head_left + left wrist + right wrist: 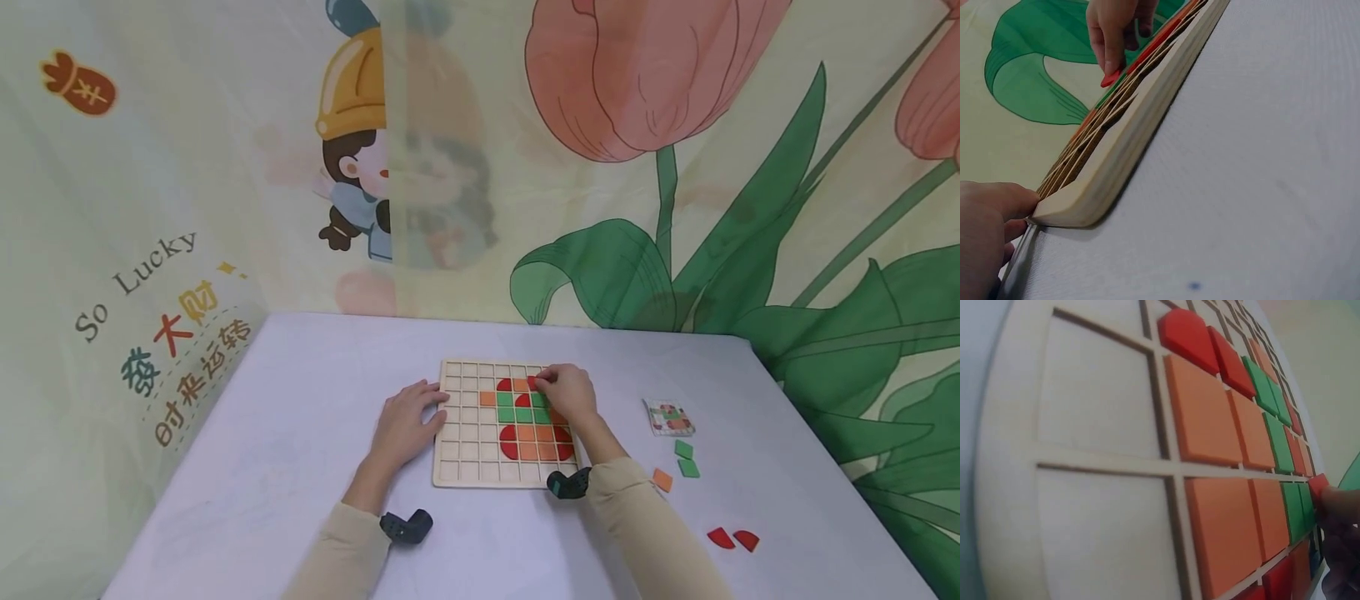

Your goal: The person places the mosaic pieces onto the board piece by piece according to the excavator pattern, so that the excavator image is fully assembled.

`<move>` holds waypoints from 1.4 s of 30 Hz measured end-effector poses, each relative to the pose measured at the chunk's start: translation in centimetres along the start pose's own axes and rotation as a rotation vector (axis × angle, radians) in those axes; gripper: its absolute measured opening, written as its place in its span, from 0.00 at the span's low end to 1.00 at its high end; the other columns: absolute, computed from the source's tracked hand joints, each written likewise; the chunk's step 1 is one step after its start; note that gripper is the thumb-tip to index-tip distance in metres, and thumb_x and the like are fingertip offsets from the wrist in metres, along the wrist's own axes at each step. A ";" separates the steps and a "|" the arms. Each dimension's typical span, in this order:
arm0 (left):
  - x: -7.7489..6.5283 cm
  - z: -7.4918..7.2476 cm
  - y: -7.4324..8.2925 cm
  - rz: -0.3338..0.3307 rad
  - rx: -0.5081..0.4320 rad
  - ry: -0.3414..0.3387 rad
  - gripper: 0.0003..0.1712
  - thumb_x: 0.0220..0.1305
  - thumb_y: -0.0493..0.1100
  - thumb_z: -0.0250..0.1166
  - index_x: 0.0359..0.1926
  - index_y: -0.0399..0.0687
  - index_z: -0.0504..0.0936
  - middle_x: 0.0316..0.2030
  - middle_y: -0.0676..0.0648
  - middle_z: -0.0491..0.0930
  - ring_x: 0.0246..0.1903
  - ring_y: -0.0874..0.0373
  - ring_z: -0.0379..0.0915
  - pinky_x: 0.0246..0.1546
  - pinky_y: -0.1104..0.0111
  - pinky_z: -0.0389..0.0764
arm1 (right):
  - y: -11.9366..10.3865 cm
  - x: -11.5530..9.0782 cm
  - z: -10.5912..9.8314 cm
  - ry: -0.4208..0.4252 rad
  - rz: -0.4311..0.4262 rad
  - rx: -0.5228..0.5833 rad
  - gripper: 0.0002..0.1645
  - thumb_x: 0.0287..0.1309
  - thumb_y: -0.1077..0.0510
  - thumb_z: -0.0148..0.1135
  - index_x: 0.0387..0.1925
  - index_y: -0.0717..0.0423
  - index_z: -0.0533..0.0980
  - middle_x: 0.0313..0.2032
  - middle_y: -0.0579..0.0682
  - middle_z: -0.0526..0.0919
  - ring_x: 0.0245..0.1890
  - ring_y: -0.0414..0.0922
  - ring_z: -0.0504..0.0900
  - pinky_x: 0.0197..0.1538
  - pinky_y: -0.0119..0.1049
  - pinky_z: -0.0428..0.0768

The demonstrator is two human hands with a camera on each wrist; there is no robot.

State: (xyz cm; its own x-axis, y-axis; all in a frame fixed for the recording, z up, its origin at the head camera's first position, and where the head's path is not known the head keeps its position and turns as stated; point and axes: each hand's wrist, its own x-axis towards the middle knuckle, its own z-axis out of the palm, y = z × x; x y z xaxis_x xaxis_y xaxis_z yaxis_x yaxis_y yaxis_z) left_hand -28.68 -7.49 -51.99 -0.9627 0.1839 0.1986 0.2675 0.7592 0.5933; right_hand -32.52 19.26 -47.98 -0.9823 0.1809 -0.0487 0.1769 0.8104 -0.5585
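A square wooden grid board [467, 467] lies on the table, partly filled with red, orange and green pieces. At its upper right, my right hand [572, 393] pinches a red piece [1110, 79] between thumb and fingertips, over the grid's upper rows. The right wrist view shows this red piece [1317, 487] beside green squares [1293, 512]; the fingers hide part of it. My left hand [405, 421] rests against the board's left edge, its fingertips touching the rim in the left wrist view. Orange squares [1204, 412] fill lower cells, with red rounded pieces [508, 442] at their ends.
Right of the board lies a patterned card [670, 417]. Near it are loose green pieces [684, 450], an orange square [662, 479] and two red quarter-circle pieces [746, 541]. A printed curtain [450, 167] hangs behind the white table [300, 467].
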 end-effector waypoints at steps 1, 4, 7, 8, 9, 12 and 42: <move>0.0 0.0 0.0 0.000 0.003 0.000 0.18 0.63 0.50 0.60 0.52 0.54 0.81 0.62 0.49 0.74 0.68 0.50 0.60 0.65 0.48 0.62 | -0.1 0.0 -0.1 -0.002 -0.004 -0.012 0.11 0.59 0.51 0.64 0.38 0.54 0.83 0.35 0.51 0.85 0.34 0.45 0.76 0.35 0.31 0.79; 0.0 0.0 -0.1 0.001 0.003 -0.003 0.18 0.63 0.50 0.60 0.53 0.54 0.81 0.62 0.49 0.73 0.68 0.50 0.60 0.65 0.48 0.62 | -0.5 -0.1 -0.3 -0.007 -0.004 -0.027 0.10 0.58 0.53 0.64 0.36 0.54 0.83 0.34 0.51 0.85 0.33 0.45 0.76 0.33 0.30 0.78; 0.1 -0.1 0.0 -0.008 0.002 -0.012 0.18 0.63 0.50 0.60 0.53 0.54 0.80 0.62 0.50 0.73 0.68 0.50 0.59 0.66 0.49 0.61 | -0.9 0.0 -0.4 -0.010 0.001 -0.046 0.09 0.58 0.54 0.65 0.35 0.55 0.83 0.33 0.51 0.84 0.33 0.46 0.76 0.33 0.30 0.78; 0.1 -0.1 0.0 -0.013 0.002 -0.016 0.18 0.63 0.50 0.60 0.53 0.54 0.80 0.63 0.50 0.72 0.69 0.51 0.59 0.67 0.49 0.60 | -1.0 0.1 -0.4 -0.011 0.006 -0.052 0.09 0.58 0.54 0.65 0.35 0.55 0.83 0.33 0.51 0.84 0.34 0.46 0.76 0.33 0.30 0.78; 0.1 -0.1 0.0 -0.011 0.002 -0.015 0.18 0.63 0.50 0.60 0.53 0.54 0.80 0.63 0.49 0.73 0.69 0.50 0.59 0.66 0.49 0.60 | -1.1 0.1 -0.4 -0.012 0.010 -0.058 0.08 0.58 0.54 0.65 0.34 0.55 0.83 0.32 0.51 0.84 0.34 0.46 0.75 0.33 0.30 0.78; 0.0 0.0 0.0 -0.010 0.000 -0.018 0.18 0.63 0.50 0.60 0.53 0.54 0.80 0.63 0.49 0.72 0.69 0.50 0.59 0.66 0.48 0.60 | -1.4 0.1 -0.4 -0.016 0.011 -0.097 0.08 0.57 0.54 0.65 0.33 0.55 0.83 0.31 0.51 0.83 0.32 0.46 0.75 0.32 0.31 0.78; 0.3 0.1 -0.3 -0.001 0.003 -0.015 0.18 0.63 0.50 0.59 0.52 0.54 0.81 0.62 0.49 0.73 0.68 0.50 0.59 0.66 0.48 0.61 | 14.1 -8.2 -12.8 -0.144 -0.003 -0.248 0.21 0.55 0.55 0.66 0.48 0.62 0.78 0.38 0.58 0.80 0.40 0.53 0.77 0.39 0.43 0.83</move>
State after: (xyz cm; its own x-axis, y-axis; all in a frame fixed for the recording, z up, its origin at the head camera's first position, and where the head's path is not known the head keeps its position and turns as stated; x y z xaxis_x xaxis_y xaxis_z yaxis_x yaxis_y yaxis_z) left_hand -29.06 -7.57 -52.17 -0.9635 0.1921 0.1866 0.2663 0.7611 0.5914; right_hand -21.16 36.34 -44.84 -0.9783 0.1118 -0.1742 0.1663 0.9257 -0.3396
